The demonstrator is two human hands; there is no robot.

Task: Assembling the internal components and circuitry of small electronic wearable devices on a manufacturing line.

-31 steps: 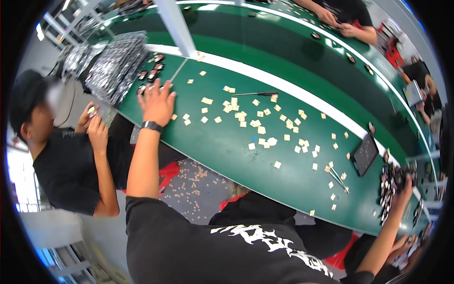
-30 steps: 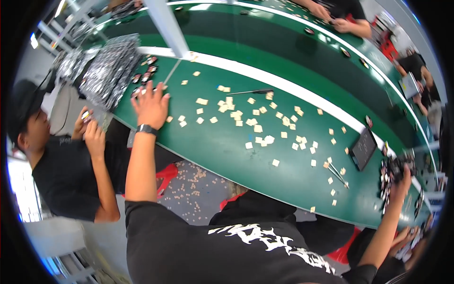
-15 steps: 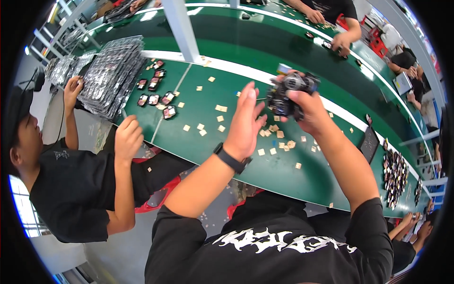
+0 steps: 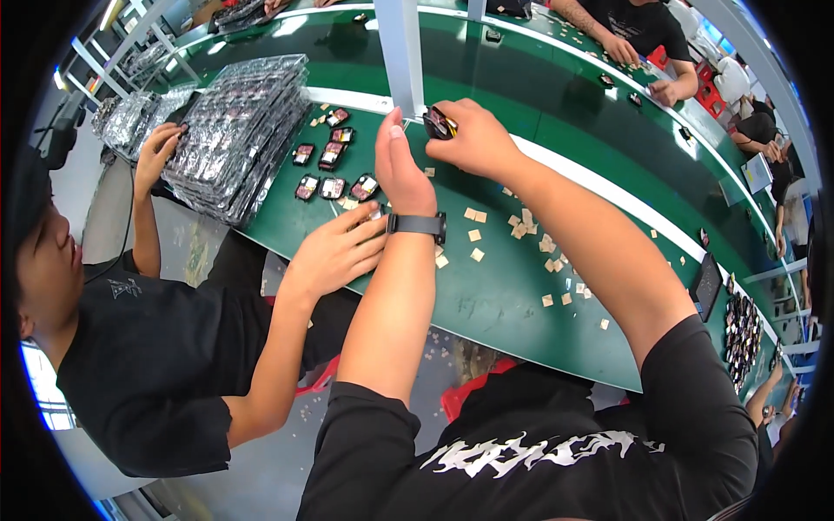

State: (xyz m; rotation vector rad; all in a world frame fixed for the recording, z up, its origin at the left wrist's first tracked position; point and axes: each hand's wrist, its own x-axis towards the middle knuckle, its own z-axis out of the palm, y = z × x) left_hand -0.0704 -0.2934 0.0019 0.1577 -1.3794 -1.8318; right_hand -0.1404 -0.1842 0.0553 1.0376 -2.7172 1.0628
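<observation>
My right hand (image 4: 480, 141) grips a small black plastic device (image 4: 440, 124) over the far side of the bench, beside a grey post. Whether more devices are hidden under my fingers I cannot tell. Just left of it my left hand (image 4: 406, 178) is raised edge-on, fingers stretched and holding nothing. Several similar black devices (image 4: 332, 154) with pale labels lie on the green bench (image 4: 486, 286) to the left. A co-worker's hand (image 4: 334, 256) reaches in close beside my left wrist, near a device partly hidden by the fingers.
Stacked clear plastic trays (image 4: 239, 130) stand at the left. Small beige paper squares (image 4: 521, 224) are scattered over the bench. A grey post (image 4: 400, 56) rises at the bench's far edge, before a green conveyor (image 4: 556, 108). More devices (image 4: 741, 339) are heaped at the right.
Both my hands have moved left across the bench, the right with the device in it. The co-worker's hand has come right, up to my left wrist. My view has shifted slightly.
</observation>
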